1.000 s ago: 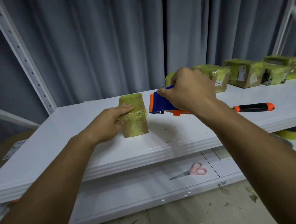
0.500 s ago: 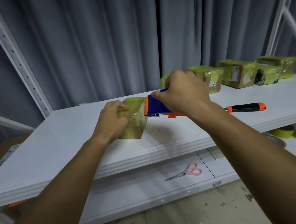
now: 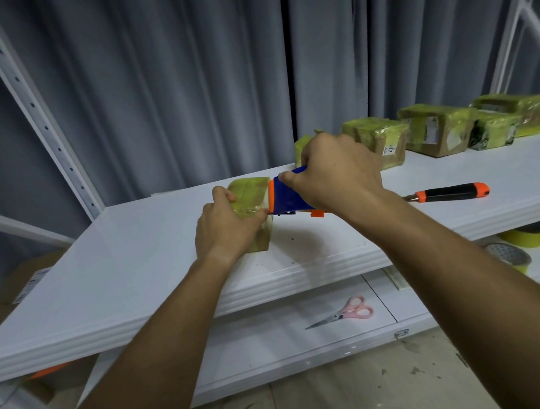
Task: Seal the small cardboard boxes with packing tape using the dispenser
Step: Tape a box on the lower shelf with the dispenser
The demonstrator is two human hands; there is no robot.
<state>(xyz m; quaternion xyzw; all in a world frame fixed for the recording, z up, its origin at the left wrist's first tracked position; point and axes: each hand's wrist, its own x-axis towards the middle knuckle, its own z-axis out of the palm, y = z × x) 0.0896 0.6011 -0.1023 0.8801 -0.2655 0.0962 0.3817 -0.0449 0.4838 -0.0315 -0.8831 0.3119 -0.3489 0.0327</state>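
At the centre of the upper white shelf (image 3: 133, 242), a small cardboard box (image 3: 252, 195), wrapped in yellow-green tape, is gripped by the left hand (image 3: 229, 225): the fingers are curled over its top edge at 12 o'clock and the thumb is laid along its right side, so the near face is largely covered. At 3 o'clock of the box, touching its upper right edge, the blue and orange tape dispenser (image 3: 285, 197) is held by the right hand (image 3: 336, 172), fingers wrapped round the body and the thumb pressed on the blue top. The orange front edge of the dispenser is set against the box.

Further out at 3 o'clock, a utility knife (image 3: 446, 192) with a black and orange handle is seen lying flat on the same shelf, well apart from the box. At 1 to 2 o'clock, along the back of the shelf, a row of taped boxes (image 3: 437, 130) is lined up against the grey curtain (image 3: 193, 83); some are seen to carry white labels, their text too small to read.

On the lower shelf (image 3: 270, 345), pink-handled scissors (image 3: 346, 314) are laid flat at 5 o'clock of the box, blades pointing left. At 4 o'clock, at the right edge, rolls of tape (image 3: 527, 234) are partly seen under the upper shelf.
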